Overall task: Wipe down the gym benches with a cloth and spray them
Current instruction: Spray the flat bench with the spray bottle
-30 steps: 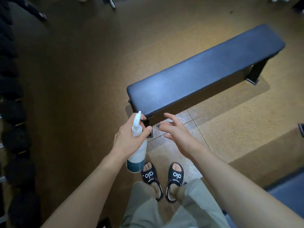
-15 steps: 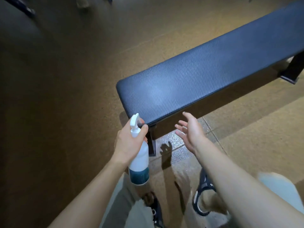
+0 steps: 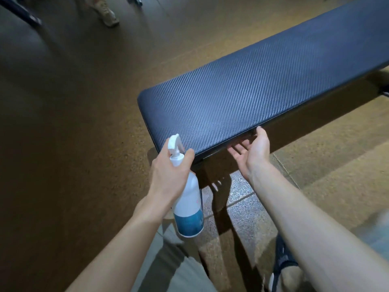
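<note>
A flat gym bench (image 3: 252, 89) with a dark textured pad runs from the centre to the upper right. My left hand (image 3: 168, 175) grips the neck of a white spray bottle (image 3: 186, 207) with a blue label, its nozzle just in front of the bench's near corner. My right hand (image 3: 251, 150) is palm up with straight fingers reaching under the bench's near long edge, thumb against the pad's side. No cloth is in view.
The floor (image 3: 73, 133) is brown speckled rubber, with a patch of grey tile (image 3: 242, 190) under the bench end. Another person's shoe (image 3: 106, 14) is at the top left. My own legs and sandalled foot (image 3: 282, 268) are at the bottom.
I have come closer to the bench. My right hand moved forward from open air to the underside of the bench's near edge. My left hand kept the bottle.
</note>
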`<state>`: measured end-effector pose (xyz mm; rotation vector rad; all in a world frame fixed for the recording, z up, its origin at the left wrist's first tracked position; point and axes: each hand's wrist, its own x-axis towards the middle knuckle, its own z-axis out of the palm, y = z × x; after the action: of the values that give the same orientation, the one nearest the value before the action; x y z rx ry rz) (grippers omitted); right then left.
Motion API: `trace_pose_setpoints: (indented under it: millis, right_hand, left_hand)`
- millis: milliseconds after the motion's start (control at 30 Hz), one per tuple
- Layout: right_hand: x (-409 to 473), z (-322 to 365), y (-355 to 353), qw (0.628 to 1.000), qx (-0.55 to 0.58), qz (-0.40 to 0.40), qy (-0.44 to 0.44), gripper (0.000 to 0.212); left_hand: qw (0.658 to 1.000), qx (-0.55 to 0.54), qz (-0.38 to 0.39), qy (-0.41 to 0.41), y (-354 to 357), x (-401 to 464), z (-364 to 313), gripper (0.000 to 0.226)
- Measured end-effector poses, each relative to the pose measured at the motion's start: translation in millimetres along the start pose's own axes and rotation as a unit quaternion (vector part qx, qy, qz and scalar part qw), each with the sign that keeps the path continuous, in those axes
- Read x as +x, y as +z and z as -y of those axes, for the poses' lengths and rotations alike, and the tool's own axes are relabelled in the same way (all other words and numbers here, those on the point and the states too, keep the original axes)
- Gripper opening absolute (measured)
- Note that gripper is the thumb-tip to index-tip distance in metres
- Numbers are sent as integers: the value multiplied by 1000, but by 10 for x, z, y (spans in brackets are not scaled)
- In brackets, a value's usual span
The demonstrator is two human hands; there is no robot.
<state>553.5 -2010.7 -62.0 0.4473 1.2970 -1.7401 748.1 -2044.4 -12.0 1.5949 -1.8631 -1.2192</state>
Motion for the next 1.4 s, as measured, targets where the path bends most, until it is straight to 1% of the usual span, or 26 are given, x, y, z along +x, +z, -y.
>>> trace_pose_setpoints:
  millis: [67, 167, 233, 333, 467, 567, 600, 667, 767, 867, 900, 967, 1000, 1033, 1100, 1200, 1267, 1333, 1400]
  right_hand:
    - [-5, -12, 24, 1000, 2, -7, -3, 50]
    - [-12, -15, 22, 1000, 6, -7, -5, 48]
    - [-21, 4, -6, 1000, 9, 9, 0, 50]
    - [-23, 74, -58, 1000, 6, 30, 7, 44]
    - [8, 255, -191, 999, 18, 29, -3, 43]
    - [100, 456, -286, 999, 26, 22, -9, 41]
    - [149, 525, -323, 1000, 6, 15, -21, 41]
    - [266, 691, -402, 995, -58, -5, -75, 40]
    - [417, 1051, -531, 978, -136, -31, -157, 43]
    - [608, 1417, -638, 961, -189, -46, -196, 29]
    - [678, 1518, -670, 954, -209, -51, -208, 28]
    - [802, 1693, -741, 939, -243, -51, -240, 37]
    - [847, 1775, -785, 925, -266, -44, -267, 44]
    - [886, 1860, -834, 904, -303, -35, -299, 51]
    - [969, 2032, -935, 845, -392, -22, -362, 60]
    - [1096, 2287, -1068, 749, -502, -36, -430, 61]
    - [1228, 2434, -1146, 697, -547, -51, -461, 63]
    - [1362, 2534, -1229, 663, -579, -42, -474, 61]
    - [1430, 2607, -1325, 637, -596, -18, -489, 57]
  left_hand:
    - [1000, -11, 8, -7, -11, 19, 24, 29]
    - [999, 22, 31, 21, 26, 55, -3, 35]
    - [997, 47, 41, 39, 85, 79, -61, 34]
    - [996, 61, 47, 42, 214, 147, -180, 34]
    - [996, 54, 66, 31, 399, 272, -414, 34]
    - [992, 62, 84, 66, 549, 301, -591, 30]
    - [991, 67, 83, 79, 611, 314, -660, 29]
    - [989, 81, 77, 94, 759, 370, -802, 28]
    - [992, 83, 61, 71, 983, 444, -1013, 24]
    - [995, 70, 60, 47, 1243, 460, -1168, 24]
    - [995, 66, 61, 47, 1341, 451, -1227, 26]
    - [994, 71, 58, 64, 1545, 438, -1349, 29]
    - [993, 78, 55, 70, 1647, 437, -1414, 28]
    - [993, 82, 53, 70, 1745, 437, -1478, 27]
    - [995, 78, 45, 52, 1927, 459, -1597, 29]
    - [997, 69, 32, 25, 2177, 500, -1784, 34]
    - [997, 72, 29, 22, 2338, 517, -1906, 33]
    - [996, 81, 26, 27, 2496, 535, -2024, 30]
    - [995, 95, 21, 31, 2656, 572, -2144, 28]
